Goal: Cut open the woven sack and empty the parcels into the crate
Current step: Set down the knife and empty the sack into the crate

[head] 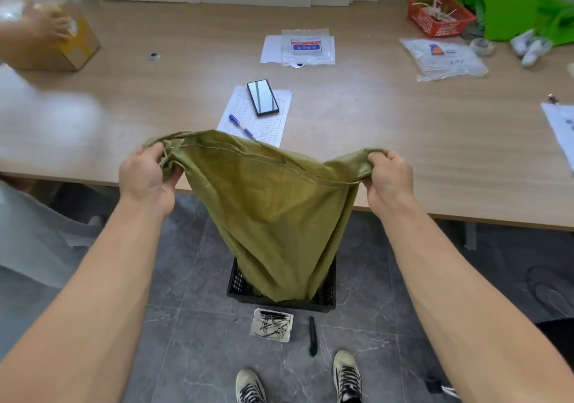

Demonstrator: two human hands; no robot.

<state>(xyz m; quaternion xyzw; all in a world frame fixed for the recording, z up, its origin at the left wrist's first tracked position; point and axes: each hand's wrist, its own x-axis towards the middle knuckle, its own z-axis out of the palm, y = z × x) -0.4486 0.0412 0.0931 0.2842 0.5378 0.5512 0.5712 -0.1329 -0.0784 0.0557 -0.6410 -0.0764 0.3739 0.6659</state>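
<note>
A: Left hand (148, 176)?

B: Clenched tight on 1 stitched-end corner of the olive-green woven plastic sack (273, 210); fingers (155, 151) curl over the bunched fabric, thumb pressed underneath.

A: Right hand (389, 176)?

B: Same grip, fist clamped on the opposite corner. Both forearms are extended, the 2 hands well apart, and the sewn seam sags between them.

A: Sack position?

B: Hanging inverted in front of the light wooden table (403, 141), narrowing downward. Its lower end drops inside the black perforated plastic crate (236, 281) on the grey tiled floor. Crate contents are hidden by the fabric; cannot tell whether parcels are inside.

A: Floor items?

B: 1 white scrap with black scribbles (272, 325) lies just in front of the crate; 1 slim black tool (312, 336), possibly a cutter, lies beside it, untouched. 2 laced shoes at the bottom edge.

A: Table?

B: 1 black phone (262, 97) and 1 blue pen (241, 127) rest on a printed form (273, 123).
</note>
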